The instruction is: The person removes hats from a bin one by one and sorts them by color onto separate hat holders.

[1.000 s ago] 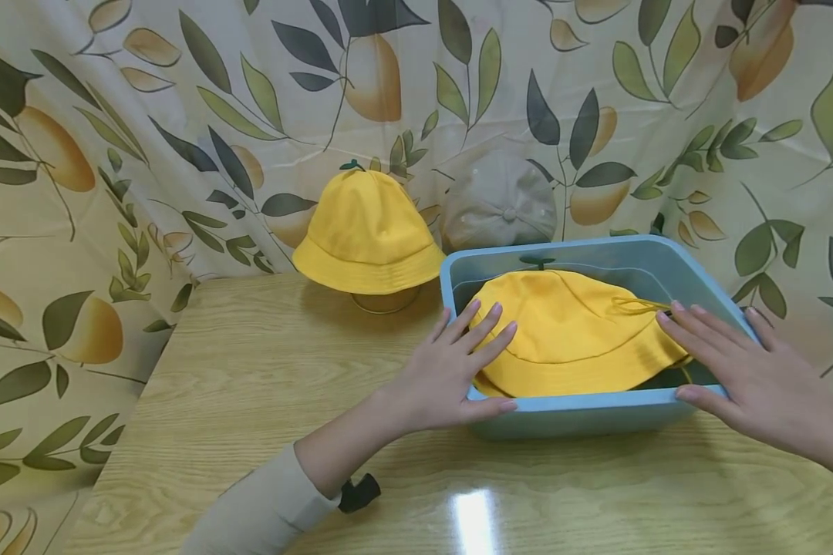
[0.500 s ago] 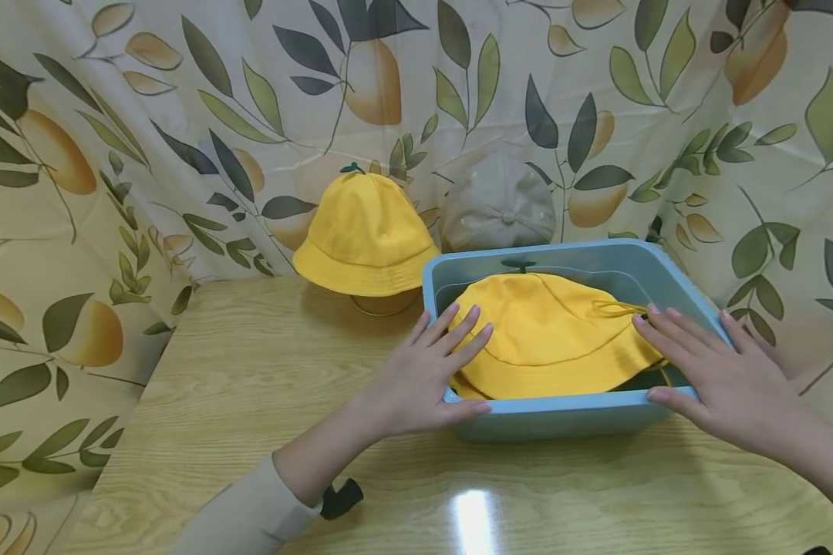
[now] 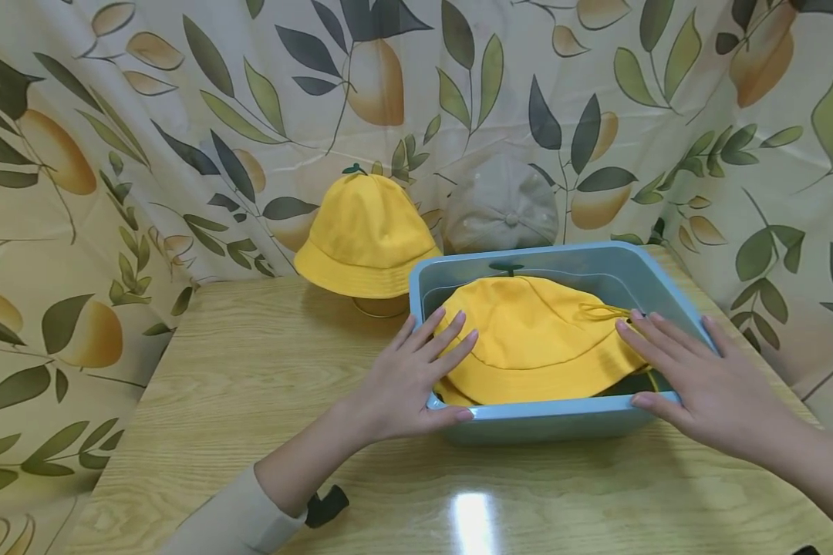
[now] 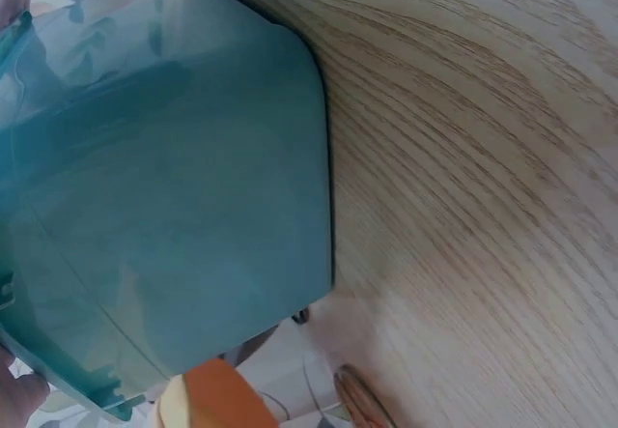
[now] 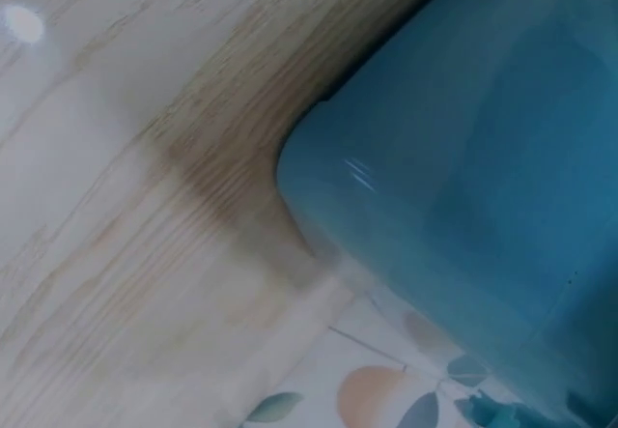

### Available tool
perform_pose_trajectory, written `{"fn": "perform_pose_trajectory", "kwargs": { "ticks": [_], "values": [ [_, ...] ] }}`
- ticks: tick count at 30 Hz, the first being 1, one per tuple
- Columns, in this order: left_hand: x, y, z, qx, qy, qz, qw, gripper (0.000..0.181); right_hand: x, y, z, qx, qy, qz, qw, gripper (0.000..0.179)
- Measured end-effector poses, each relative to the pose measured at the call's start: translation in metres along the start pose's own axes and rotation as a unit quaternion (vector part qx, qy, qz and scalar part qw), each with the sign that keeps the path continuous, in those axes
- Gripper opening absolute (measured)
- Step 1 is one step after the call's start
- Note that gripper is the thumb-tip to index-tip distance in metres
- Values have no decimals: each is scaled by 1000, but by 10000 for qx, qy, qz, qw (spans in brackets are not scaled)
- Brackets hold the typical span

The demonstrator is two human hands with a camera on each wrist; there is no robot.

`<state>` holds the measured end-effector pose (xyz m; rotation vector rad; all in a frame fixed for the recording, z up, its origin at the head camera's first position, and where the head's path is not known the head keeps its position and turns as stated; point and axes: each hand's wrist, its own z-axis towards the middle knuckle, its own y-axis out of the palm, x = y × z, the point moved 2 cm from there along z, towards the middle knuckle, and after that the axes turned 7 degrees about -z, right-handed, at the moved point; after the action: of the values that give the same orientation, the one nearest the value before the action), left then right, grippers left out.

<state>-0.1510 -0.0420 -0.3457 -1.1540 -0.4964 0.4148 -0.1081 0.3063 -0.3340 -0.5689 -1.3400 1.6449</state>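
A light blue plastic bin (image 3: pixel 555 409) stands on the table, with a yellow bucket hat (image 3: pixel 534 331) lying in it. The hat has a green sprout on top and a yellow cord. At the bin's left front corner, my left hand (image 3: pixel 401 385) rests with fingers spread and straight, the thumb along the front rim. My right hand (image 3: pixel 704 389) lies over the right front corner, fingers extended across the rim. In both wrist views the bin's outer wall (image 4: pixel 193 186) fills much of the picture. What lies beneath the hat is mostly hidden.
Left of the bin, a second yellow bucket hat (image 3: pixel 368 231) with a sprout sits on a stand. Behind the bin is a beige baseball cap (image 3: pixel 503 208), its lower part hidden. A curtain with a fruit-and-leaf print (image 3: pixel 250 77) surrounds the wooden table (image 3: pixel 250 370).
The bin, with the yellow hat inside, has slid left and slightly toward me, both hands moving along with it. The hat on the stand and the cap have stayed put.
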Motion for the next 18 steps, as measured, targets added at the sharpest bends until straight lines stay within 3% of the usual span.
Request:
{"fn": "perform_pose_trajectory", "kwargs": {
  "ticks": [18],
  "values": [
    [-17,-12,-27,166,-96,-371,9991,88,-26,3,22,24,-57,16,10000,78]
  ]
}}
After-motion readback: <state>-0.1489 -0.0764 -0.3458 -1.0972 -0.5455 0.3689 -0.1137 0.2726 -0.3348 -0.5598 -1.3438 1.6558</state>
